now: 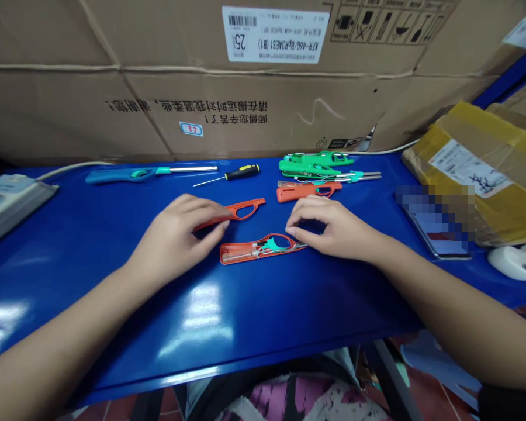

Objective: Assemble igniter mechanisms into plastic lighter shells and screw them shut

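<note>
My left hand (182, 228) is closed on an orange lighter shell half (248, 209), thumb below and fingers above, with its trigger loop sticking out to the right. Below it on the table lies the opened orange lighter (241, 252), its clear fuel tank, green trigger and wires exposed. My right hand (328, 225) is over that lighter's front end, thumb and forefinger pinched together; what sits between them is too small to make out. Just beyond my right hand rests another orange lighter body (307, 190). Green lighter parts (311, 166) with metal rods are stacked behind it.
A blue lighter (123, 175) and a yellow-black screwdriver (243, 172) lie along the back of the blue table (254, 316). A large cardboard box (158, 128) stands behind. At left is a power strip (17, 199); at right, a phone (440, 228), taped parcel (499, 158) and white object (517, 261).
</note>
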The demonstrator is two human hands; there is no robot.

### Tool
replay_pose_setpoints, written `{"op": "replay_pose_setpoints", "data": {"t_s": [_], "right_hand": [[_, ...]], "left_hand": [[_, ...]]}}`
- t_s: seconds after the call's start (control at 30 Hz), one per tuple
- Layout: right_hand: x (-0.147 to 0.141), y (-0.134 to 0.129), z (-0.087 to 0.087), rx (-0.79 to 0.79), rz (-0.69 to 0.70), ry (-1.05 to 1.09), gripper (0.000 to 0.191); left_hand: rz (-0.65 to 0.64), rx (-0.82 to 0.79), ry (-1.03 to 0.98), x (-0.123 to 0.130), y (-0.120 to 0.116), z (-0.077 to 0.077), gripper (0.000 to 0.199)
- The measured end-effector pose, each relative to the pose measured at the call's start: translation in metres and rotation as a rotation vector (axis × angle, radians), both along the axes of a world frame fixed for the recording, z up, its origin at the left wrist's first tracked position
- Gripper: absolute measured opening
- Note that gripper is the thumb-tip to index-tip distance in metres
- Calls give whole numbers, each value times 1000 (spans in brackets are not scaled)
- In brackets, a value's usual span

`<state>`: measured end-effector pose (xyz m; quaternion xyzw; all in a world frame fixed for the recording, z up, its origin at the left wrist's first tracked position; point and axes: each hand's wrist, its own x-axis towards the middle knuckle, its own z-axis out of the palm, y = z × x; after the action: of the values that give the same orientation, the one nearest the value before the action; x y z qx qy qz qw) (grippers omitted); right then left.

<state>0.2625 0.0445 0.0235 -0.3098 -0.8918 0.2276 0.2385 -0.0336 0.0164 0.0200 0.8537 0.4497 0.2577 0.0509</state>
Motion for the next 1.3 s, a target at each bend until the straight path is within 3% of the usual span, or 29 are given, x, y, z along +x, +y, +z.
{"op": "replay_pose_setpoints", "data": {"t_s": [0.1, 0.27, 0.37, 0.43, 0.53, 0.63, 0.73, 0.87, 0.97, 1.07, 1.2, 1.3], "right_hand": [[0, 2, -2, 10, -53, 4, 9], [1, 4, -8, 19, -105, 4, 8], [-1, 5, -13, -1, -145, 61, 8], [-4, 4, -15, -55, -209, 141, 20], [-10, 4, -15, -340, -300, 351, 32], [-12, 3, -8, -713, -270, 442, 37], [-11, 0, 0, -838, -212, 407, 41], [-10, -2, 6, -775, -250, 502, 34], [-8, -4, 9, -660, -264, 544, 30], [-7, -7, 13, -403, -294, 548, 27], [-7, -9, 14, -76, -309, 529, 15], [-7, -8, 13, 76, -267, 548, 10]], "left_hand": [[113, -48, 93, -12, 12, -4, 34], [158, -211, 56, -16, 18, -12, 38], [161, -196, -5, -13, 15, -10, 36], [135, -142, -50, -9, 10, -5, 32], [62, -20, -62, 1, 0, 2, 23], [-33, 55, -38, 11, -11, 6, 20], [-78, 81, -33, 19, -19, 5, 22], [-13, -52, -209, 21, -22, 9, 28], [118, -412, -472, 19, -21, 17, 40], [181, -748, -655, 17, -17, 23, 49], [121, -1106, -710, 12, -11, 25, 55], [108, -1256, -750, 9, -8, 24, 61]]}}
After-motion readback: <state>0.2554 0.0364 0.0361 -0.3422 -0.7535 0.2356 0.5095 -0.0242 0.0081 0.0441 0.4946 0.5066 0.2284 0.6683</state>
